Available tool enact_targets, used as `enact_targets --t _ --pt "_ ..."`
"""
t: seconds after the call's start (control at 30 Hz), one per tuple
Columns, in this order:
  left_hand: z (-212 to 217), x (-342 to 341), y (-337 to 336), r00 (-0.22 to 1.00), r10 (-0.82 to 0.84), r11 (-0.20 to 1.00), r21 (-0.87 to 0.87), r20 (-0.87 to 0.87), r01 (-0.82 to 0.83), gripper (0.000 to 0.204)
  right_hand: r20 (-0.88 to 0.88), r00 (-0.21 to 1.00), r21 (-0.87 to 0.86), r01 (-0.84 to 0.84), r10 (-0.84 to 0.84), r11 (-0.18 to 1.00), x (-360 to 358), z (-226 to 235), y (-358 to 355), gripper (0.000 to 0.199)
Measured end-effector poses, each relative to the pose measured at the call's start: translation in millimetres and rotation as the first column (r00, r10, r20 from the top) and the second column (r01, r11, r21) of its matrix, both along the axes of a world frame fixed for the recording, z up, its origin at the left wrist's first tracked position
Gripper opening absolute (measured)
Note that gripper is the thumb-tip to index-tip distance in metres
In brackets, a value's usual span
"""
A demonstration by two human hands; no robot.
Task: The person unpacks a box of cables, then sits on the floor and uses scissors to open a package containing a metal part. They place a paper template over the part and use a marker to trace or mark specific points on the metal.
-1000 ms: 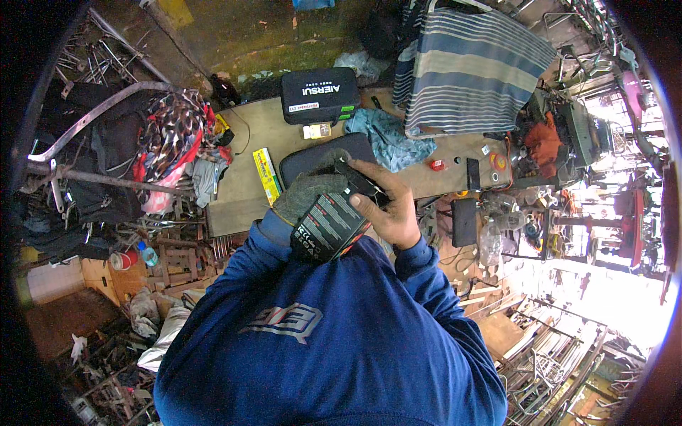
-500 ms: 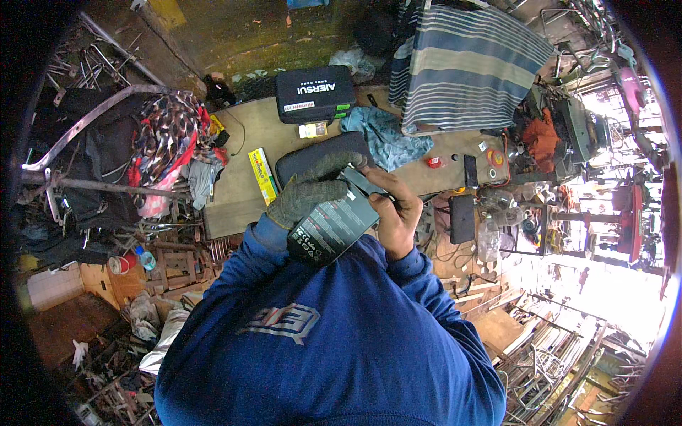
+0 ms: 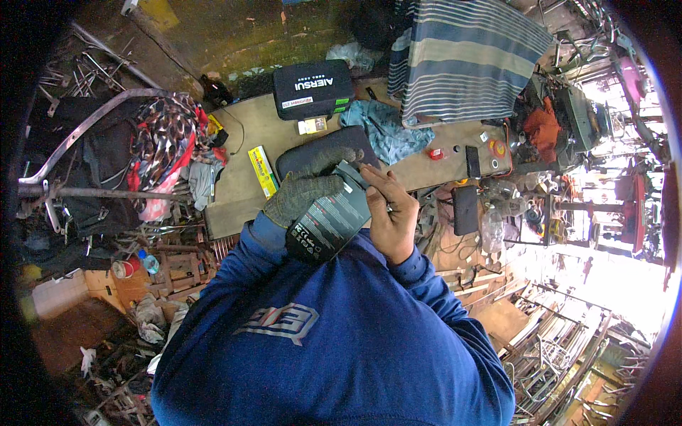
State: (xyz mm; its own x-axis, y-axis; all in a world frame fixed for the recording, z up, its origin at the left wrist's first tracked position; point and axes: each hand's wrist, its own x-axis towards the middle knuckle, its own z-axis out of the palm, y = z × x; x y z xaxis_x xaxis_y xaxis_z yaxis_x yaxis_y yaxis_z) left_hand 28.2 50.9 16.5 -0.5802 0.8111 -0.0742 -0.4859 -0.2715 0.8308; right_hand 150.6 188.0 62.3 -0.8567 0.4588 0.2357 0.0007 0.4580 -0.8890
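Note:
A black cardboard box with small pale print is held tilted in front of my chest. My left hand, in a dark grey knitted glove, is closed around its left side. At the upper end of the box, a narrow flap shows. My right hand, bare and with a ring on one finger, has its fingertips bent against that end; its thumb is partly hidden. Just beyond the hands, a black zip case lies on the table, partly covered by my left glove.
On the table lie a yellow carton, another black case, a blue-grey cloth, a red item and a dark phone. A striped cloth hangs at the far right. Metal rods crowd the lower right.
My right thumb has slid off the printed face of the box, and the right fingers are now nearer its upper end. My left hand keeps its hold.

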Motion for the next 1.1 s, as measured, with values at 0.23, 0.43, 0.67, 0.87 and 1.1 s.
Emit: enact_targets --t 0.23,0.43,0.67,0.87,1.1 --pt "-14 5 -12 0.986 -0.077 0.996 0.059 0.151 0.069 0.033 0.029 0.987 -0.081 -0.156 0.159 0.984 8 0 -4 0.028" --pt "-19 4 -3 0.961 -0.026 0.998 0.065 0.277 0.009 0.029 0.035 0.999 -0.145 -0.031 0.036 0.989 19 -26 -4 0.063" --pt "-94 -2 42 0.962 -0.084 0.901 -0.432 -0.261 -0.039 0.030 0.143 0.987 -0.911 0.161 -0.075 0.379 41 -126 -1 0.111" --pt "-168 20 58 0.492 -0.576 0.603 -0.746 -0.653 -0.283 0.092 0.201 0.955 -0.932 0.256 -0.220 0.258 116 -216 20 0.095" --pt "-197 2 101 0.135 -0.981 0.051 -0.863 -0.137 -0.502 0.129 0.426 0.747 -0.854 0.518 -0.510 0.044 180 -244 9 0.075"
